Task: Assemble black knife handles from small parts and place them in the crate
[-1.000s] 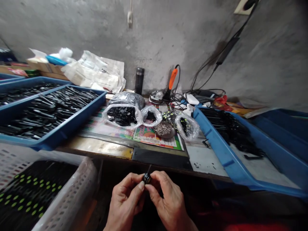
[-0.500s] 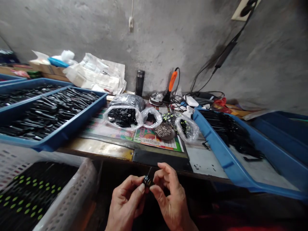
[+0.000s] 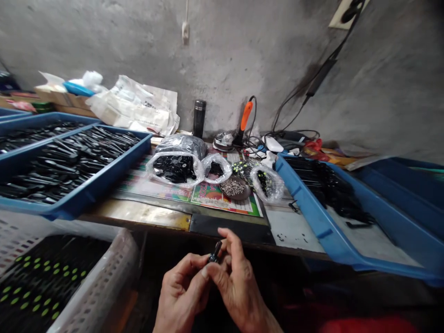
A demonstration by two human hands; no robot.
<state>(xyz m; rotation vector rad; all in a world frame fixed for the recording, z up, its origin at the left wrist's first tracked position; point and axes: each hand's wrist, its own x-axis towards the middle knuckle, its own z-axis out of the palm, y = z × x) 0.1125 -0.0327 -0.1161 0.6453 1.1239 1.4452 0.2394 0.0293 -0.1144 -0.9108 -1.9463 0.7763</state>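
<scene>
Just below the table's front edge, both my hands meet at a small black plastic part (image 3: pixel 215 252) with a narrow upright end. My left hand (image 3: pixel 183 286) pinches it between thumb and fingertips. From the other side, my right hand (image 3: pixel 241 282) closes on the same part with thumb and curled fingers, the index finger arched above. Its lower portion is hidden by my fingers. Beyond the hands, on the table, lie a round dish of small metal screws (image 3: pixel 234 188) and clear bags of black parts (image 3: pixel 175 169).
Blue trays of black pieces stand at left (image 3: pixel 65 203) and right (image 3: pixel 312 222). A white basket (image 3: pixel 100 277) with green-dotted black pieces sits lower left. An orange-handled tool (image 3: pixel 246 115) and a black cylinder (image 3: pixel 199 118) stand near the wall. A power cord (image 3: pixel 317 83) hangs at right.
My right hand has moved left, and its thumb and fingers have closed onto the black part. The part's narrow end now shows more upright. The view has shifted slightly.
</scene>
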